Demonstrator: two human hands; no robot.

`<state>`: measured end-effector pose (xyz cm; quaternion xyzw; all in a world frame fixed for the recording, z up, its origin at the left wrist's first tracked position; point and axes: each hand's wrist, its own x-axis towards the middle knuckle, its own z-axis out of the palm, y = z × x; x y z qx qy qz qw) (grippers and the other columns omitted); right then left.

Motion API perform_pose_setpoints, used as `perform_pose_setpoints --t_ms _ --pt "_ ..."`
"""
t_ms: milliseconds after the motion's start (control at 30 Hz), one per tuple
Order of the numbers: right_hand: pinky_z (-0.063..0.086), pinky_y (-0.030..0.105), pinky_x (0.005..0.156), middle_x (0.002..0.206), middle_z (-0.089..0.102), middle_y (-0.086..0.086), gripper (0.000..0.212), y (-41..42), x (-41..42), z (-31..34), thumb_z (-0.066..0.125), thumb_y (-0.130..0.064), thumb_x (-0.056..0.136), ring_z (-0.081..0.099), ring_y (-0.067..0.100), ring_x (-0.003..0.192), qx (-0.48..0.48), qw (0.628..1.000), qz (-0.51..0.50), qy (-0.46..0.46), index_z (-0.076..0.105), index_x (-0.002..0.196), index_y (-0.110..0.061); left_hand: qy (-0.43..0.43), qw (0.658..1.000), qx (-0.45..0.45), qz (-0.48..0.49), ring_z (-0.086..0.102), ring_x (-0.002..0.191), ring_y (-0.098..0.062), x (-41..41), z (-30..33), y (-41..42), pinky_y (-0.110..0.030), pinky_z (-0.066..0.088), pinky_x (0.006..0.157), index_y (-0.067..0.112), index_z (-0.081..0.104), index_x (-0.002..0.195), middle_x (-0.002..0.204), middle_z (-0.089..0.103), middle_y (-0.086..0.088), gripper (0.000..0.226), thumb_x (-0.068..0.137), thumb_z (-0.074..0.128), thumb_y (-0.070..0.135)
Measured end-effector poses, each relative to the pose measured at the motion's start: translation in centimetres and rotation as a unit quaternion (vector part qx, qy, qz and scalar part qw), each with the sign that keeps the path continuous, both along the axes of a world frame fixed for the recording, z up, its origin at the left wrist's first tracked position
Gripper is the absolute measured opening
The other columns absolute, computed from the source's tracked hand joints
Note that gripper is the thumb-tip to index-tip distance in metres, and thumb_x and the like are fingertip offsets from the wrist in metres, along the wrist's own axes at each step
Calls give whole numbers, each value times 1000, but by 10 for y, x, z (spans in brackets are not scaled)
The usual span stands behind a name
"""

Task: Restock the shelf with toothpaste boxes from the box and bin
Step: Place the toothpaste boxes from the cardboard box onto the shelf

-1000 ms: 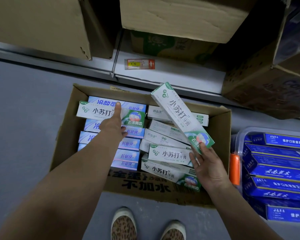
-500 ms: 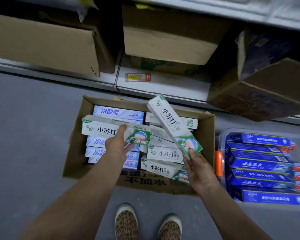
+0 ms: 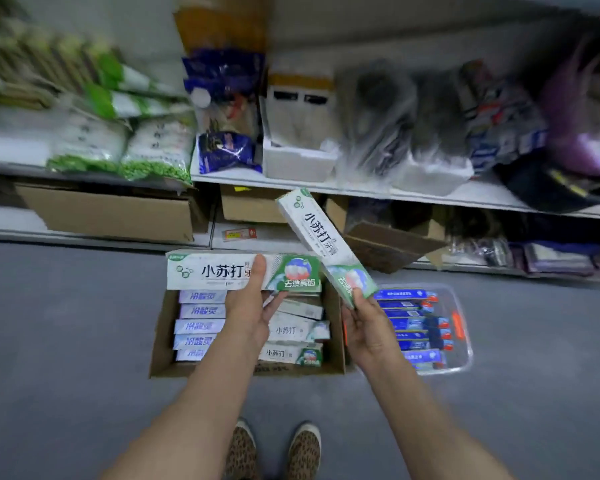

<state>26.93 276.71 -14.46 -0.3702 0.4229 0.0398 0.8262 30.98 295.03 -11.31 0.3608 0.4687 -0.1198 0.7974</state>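
Both hands were gripping long glossy white-and-green cartons: left hand (image 3: 248,306) held one toothpaste box (image 3: 219,271) level, right hand (image 3: 366,327) another (image 3: 321,237) tilted, above the open cardboard box (image 3: 160,341) on the floor.

Left hand (image 3: 248,306) gripping level toothpaste box (image 3: 222,271), right hand (image 3: 364,327) holding tilted one (image 3: 321,237)

Open air above the carton (image 3: 160,344) and bin (image 3: 465,344), bare floor (image 3: 66,323) to the left, upper shelf (image 3: 361,191) crammed with bags (image 3: 125,147) and packets, lower shelf blocked by cardboard boxes (image 3: 111,213), a small gap by the price tag (image 3: 239,233).
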Motion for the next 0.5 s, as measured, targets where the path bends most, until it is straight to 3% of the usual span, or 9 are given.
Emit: perform_pose_setpoints --t_ms 67,167,267,367,500 --pt "51 33 104 120 72 12 40 -4 2 51 68 -16 91 68 21 113 0 999 -9 -36 61 127 -2 -29 1000 -2 -3 68 105 -24 6 58 -7 -33 63 69 4 56 119 116 67 -13 67 70 81 42" --pt "58 19 76 105 75 2 20 -11 11 135 62 -13 96 72 8 90 -5 995 -37 -89 66 115 -10 -89 996 0 -20 67 111 -26 20 146 -17 -36 63 73 6 53 129 125 65 -13 63 80 79 36" --pt "57 18 75 114 72 1 38 -21 21 216 69 -17 88 70 8 96 -22 987 -57 -149 64 126 -11 -173 984 -13 -47 70 103 -21 30 239 -29 -38 63 77 12 56 129 121 70 -9 46 89 72 27" --pt "58 17 77 125 67 7 59 -31 31 284 72 -18 79 67 10 98 -33 974 -78 -212 59 136 -7 -229 971 -27 -58 71 100 -21 43 312 -38 -39 63 75 12 55 129 120 71 -9 44 90 71 24" --pt "57 18 75 128 65 13 50 -53 40 373 68 -12 86 66 16 102 -68 950 -104 -286 59 134 -3 -323 940 -44 -98 69 108 -24 54 397 -52 -44 61 81 10 57 131 122 70 -10 42 92 69 20"
